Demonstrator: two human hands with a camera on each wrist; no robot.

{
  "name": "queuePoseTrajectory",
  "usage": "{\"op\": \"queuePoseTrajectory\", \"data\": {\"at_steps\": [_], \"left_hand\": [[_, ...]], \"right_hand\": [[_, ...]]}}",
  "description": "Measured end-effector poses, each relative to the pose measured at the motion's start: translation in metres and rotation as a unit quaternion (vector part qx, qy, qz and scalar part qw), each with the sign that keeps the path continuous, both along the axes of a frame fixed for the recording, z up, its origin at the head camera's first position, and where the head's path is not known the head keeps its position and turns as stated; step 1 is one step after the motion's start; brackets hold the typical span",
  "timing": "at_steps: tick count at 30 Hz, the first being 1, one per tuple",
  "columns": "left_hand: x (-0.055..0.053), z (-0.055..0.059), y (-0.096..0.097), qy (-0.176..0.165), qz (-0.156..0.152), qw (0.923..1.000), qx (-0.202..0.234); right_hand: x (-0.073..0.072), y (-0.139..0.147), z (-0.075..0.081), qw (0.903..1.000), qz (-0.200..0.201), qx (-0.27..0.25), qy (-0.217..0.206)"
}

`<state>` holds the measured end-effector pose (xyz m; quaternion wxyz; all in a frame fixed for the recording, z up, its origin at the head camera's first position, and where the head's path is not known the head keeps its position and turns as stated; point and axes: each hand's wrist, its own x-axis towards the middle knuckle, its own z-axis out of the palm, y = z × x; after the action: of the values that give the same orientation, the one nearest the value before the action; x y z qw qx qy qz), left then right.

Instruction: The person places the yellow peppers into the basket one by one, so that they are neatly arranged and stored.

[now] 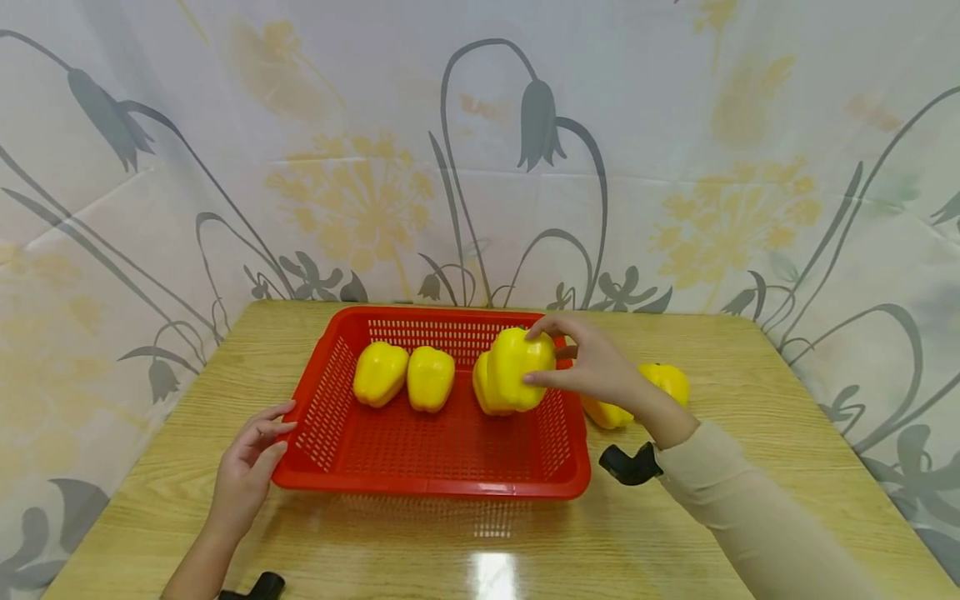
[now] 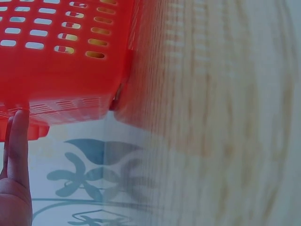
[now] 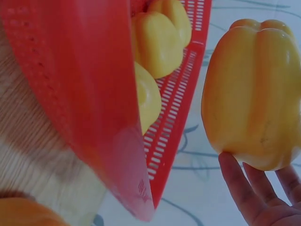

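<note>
My right hand (image 1: 600,362) grips a yellow bell pepper (image 1: 527,367) above the right part of a red plastic basket (image 1: 435,485). In the right wrist view the held pepper (image 3: 254,94) shows whole, with fingertips at its lower end. Inside the basket, two yellow bell peppers stand at the left, one (image 1: 380,373) beside another (image 1: 431,379). A third pepper (image 1: 482,383) is partly hidden behind the held one. My left hand (image 1: 251,462) touches the basket's left rim with extended fingers; the left wrist view shows the fingers (image 2: 19,146) against the red side.
On the wooden table (image 1: 712,517), right of the basket, lie two more yellow peppers, one (image 1: 666,381) behind my right wrist and another (image 1: 607,412) near the basket wall. A flower-patterned curtain (image 1: 480,167) hangs behind the table. Black camera mounts (image 1: 630,464) sit at both wrists.
</note>
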<state>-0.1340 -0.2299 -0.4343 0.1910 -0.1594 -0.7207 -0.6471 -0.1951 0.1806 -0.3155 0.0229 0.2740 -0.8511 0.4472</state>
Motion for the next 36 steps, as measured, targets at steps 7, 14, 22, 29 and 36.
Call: {"op": "queuePoseTrajectory", "data": {"at_steps": [7, 14, 22, 29, 36], "left_hand": [[-0.001, -0.001, 0.000, 0.004, 0.000, 1.0000, 0.006], [-0.001, -0.002, -0.001, 0.005, -0.005, 0.9999, 0.015], [-0.002, -0.001, 0.000, 0.007, -0.007, 0.9998, 0.015], [-0.001, 0.000, 0.000, 0.002, 0.000, 0.9999, 0.010], [0.000, 0.000, 0.000, 0.000, -0.002, 0.9999, 0.012]], "right_hand": [[-0.011, -0.021, -0.004, 0.9996, 0.022, 0.011, 0.011], [-0.018, -0.042, -0.007, 0.9993, 0.034, 0.015, 0.009], [-0.026, -0.068, -0.018, 0.9984, 0.051, 0.025, -0.009], [-0.033, -0.094, -0.025, 0.9971, 0.068, 0.035, -0.004], [-0.032, -0.122, -0.033, 0.9939, 0.095, 0.044, -0.035]]}}
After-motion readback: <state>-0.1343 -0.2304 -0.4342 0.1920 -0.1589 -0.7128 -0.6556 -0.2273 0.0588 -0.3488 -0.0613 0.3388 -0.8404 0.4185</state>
